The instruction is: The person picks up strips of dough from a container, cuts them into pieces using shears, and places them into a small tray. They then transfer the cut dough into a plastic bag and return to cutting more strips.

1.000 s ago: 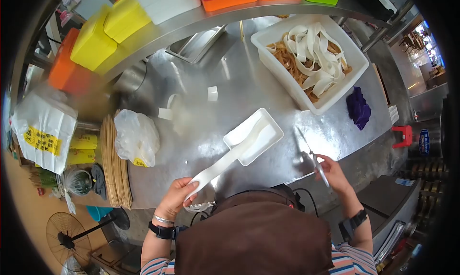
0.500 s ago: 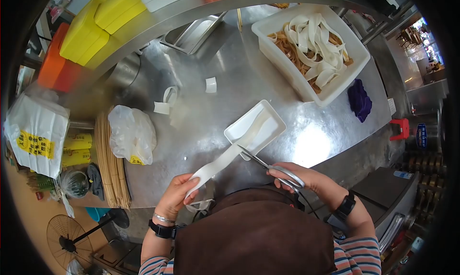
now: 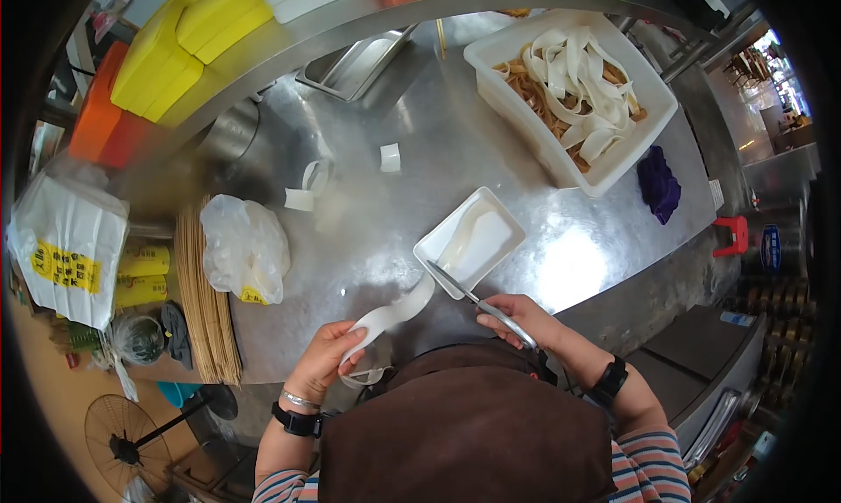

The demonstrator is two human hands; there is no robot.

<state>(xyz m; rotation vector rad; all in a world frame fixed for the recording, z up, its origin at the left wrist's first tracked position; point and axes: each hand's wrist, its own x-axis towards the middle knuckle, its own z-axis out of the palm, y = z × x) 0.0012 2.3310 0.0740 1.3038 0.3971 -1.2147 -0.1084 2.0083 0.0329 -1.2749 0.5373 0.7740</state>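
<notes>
My left hand (image 3: pixel 326 354) pinches the near end of a long white strip (image 3: pixel 392 312) that runs up toward a small white rectangular tray (image 3: pixel 504 218). A cut length of strip lies in that tray. My right hand (image 3: pixel 517 317) grips metal scissors (image 3: pixel 477 303), whose blades reach the strip at the tray's near corner. A large white tub (image 3: pixel 631 148) at the far right holds many white and tan strips.
Short white offcuts (image 3: pixel 388 157) lie on the steel table (image 3: pixel 394 214). A clear plastic bag (image 3: pixel 245 244) and a bundle of bamboo skewers (image 3: pixel 203 301) sit at the left. A purple cloth (image 3: pixel 657 186) lies beside the tub. Yellow and orange boxes (image 3: pixel 158 60) line the shelf.
My right hand brought the scissors from the right across to the strip, and the blades closed on it. The strip beyond the blades now lies in the small tray.
</notes>
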